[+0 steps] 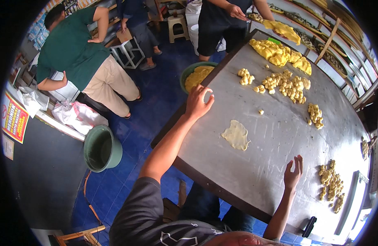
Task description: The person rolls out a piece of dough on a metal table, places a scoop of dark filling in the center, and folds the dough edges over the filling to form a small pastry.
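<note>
A thin, flattened piece of pale dough (236, 135) lies on the grey metal table between my two hands. My left hand (198, 102) is over the table's left edge, thumb and fingers curved apart with nothing between them. To the right of the dough, my right hand (293, 174) is raised above the tabletop, its fingers apart and holding nothing. One small dough ball (261, 111) sits beyond the flat piece. Farther back are a cluster of dough balls (293, 88), a smaller group (315, 116), and a yellow dough mass (271, 53).
More dough balls (332, 184) lie at the right of the table (254, 176). A green basin (183, 78) of yellow dough stands beyond its left edge. Across the table, a person holds a yellow sheet (283, 32). A green tub (102, 149) and another person (74, 53) are at left.
</note>
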`<state>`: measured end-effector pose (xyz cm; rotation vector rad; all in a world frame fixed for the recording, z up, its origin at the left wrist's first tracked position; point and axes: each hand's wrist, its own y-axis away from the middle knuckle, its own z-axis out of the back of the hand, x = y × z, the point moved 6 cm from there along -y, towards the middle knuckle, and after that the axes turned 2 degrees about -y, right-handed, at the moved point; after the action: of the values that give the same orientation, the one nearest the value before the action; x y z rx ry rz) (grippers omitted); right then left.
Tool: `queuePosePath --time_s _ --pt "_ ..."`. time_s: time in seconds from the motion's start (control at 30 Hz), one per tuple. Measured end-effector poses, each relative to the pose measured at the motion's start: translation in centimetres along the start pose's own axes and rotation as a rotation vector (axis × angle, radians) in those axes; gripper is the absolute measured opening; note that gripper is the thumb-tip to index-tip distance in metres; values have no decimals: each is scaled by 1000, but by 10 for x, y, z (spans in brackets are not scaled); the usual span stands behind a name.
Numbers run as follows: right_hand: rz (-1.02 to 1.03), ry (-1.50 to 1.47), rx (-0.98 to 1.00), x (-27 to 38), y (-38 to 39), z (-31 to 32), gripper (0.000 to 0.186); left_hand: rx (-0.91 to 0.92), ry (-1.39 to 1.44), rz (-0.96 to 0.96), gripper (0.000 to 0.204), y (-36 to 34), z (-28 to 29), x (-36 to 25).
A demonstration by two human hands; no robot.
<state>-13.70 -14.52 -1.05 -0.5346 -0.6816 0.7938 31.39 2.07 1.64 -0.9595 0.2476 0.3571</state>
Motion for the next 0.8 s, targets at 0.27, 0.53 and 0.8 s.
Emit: queuePosePath --time_s 0.27,0.53,0.8 --pt "-32 -36 35 -2 1 -3 21 16 -11 16 14 -2 1 -4" --pt "-77 -51 80 -3 1 -5 22 14 -8 23 12 -1 3 -2" --pt "-65 -63 97 -3 1 -6 22 -15 15 17 13 -3 6 -4"
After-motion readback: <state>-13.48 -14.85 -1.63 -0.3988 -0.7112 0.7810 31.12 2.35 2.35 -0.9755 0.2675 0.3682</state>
